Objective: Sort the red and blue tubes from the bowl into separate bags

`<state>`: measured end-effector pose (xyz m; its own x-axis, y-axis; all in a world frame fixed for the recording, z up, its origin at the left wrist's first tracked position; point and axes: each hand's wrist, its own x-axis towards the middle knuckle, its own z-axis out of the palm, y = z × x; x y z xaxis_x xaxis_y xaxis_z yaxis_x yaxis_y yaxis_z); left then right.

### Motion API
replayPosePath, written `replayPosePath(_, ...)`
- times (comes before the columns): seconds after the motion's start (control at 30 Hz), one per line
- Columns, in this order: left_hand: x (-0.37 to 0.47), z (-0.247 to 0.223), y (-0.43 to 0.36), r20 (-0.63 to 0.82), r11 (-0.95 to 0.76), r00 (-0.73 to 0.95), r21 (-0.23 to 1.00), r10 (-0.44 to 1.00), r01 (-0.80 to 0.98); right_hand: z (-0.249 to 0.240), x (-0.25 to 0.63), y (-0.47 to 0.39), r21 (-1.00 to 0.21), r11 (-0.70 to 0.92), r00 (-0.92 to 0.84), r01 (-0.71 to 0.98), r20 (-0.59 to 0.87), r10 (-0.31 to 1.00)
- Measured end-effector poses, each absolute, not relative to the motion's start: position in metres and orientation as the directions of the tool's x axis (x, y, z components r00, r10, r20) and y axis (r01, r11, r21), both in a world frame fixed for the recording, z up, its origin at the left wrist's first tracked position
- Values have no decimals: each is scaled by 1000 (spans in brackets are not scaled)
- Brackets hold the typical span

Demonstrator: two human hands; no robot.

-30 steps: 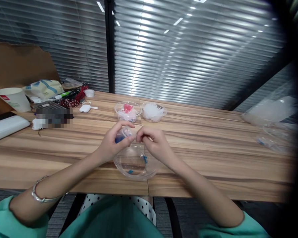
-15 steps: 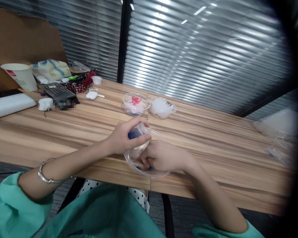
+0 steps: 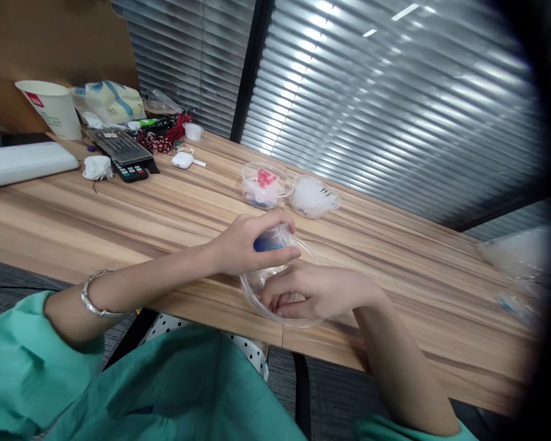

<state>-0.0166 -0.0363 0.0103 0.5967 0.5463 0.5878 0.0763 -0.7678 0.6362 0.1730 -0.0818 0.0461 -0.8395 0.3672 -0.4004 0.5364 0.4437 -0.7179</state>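
My left hand (image 3: pixel 259 245) is curved around a clear plastic holder with something blue inside (image 3: pixel 270 240); whether it is a cup or a bag I cannot tell. Below and beside it stands a round clear plastic bowl (image 3: pixel 257 303) near the table's front edge. My right hand (image 3: pixel 314 291) reaches down into this bowl, fingers bent and drawn together. Its fingertips are partly hidden, and what they hold, if anything, does not show.
Beyond my hands stand a clear tub (image 3: pixel 256 195) with pink and white contents and a clear container of white pieces (image 3: pixel 314 197). Farther left are a paper cup (image 3: pixel 57 113), an earphone case (image 3: pixel 182 160), a black keypad device (image 3: pixel 131 171) and red wires (image 3: pixel 179 131). Plastic bags (image 3: pixel 518 257) lie right.
The view has shifted, so the table things sit a little differently. My right hand's fingers have opened out slightly from a tighter curl in the bowl. My left hand keeps its hold.
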Motion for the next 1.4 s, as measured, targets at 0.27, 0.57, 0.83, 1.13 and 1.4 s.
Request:
replayPosePath(0.27,-17,9,-36,597,-782,595,618,538,87,44,165,-88,-609,546,-796,575,-262,546)
replayPosePath(0.57,-18,13,-37,624,-803,589,591,513,73,43,168,-89,-578,511,-765,636,-386,514)
replayPosePath(0.83,-18,10,-36,595,-792,607,604,527,95,43,166,-90,-597,463,-728,655,-332,600)
replayPosePath(1.13,-18,11,-39,599,-795,595,595,536,116,41,168,-97,-463,493,-650,737,-286,704)
replayPosePath(1.4,-16,13,-42,561,-773,632,627,535,98,52,174,-94,-623,545,-826,560,-378,418)
